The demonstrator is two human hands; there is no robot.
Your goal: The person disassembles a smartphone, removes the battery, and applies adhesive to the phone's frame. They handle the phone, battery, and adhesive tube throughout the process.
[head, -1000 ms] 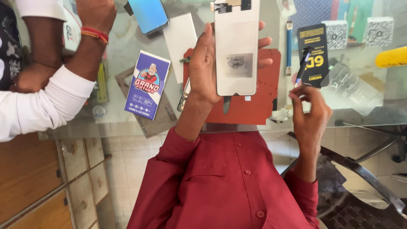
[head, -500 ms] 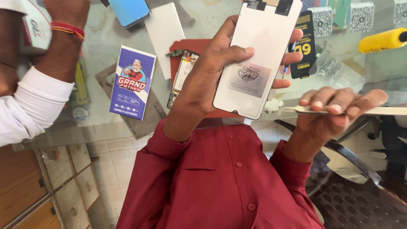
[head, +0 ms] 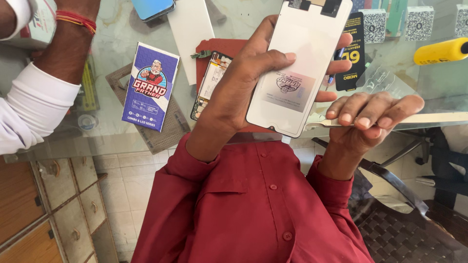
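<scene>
Phone screen panel [head: 297, 63]: tall white rectangle with rounded corners, held upright in the left hand [head: 243, 92], its back showing a greyish square sticker [head: 288, 89].
Purple box [head: 150, 87]: flat rectangle, purple and white with a cartoon figure, lying on the glass surface [head: 105, 124] left of the panel.
Black packet [head: 352, 53]: narrow, black with yellow print, just right of the panel.
Small patterned boxes [head: 419, 22]: white with black squares, at the far right edge.
Blue screen [head: 153, 7]: top edge, partly cut off.
</scene>
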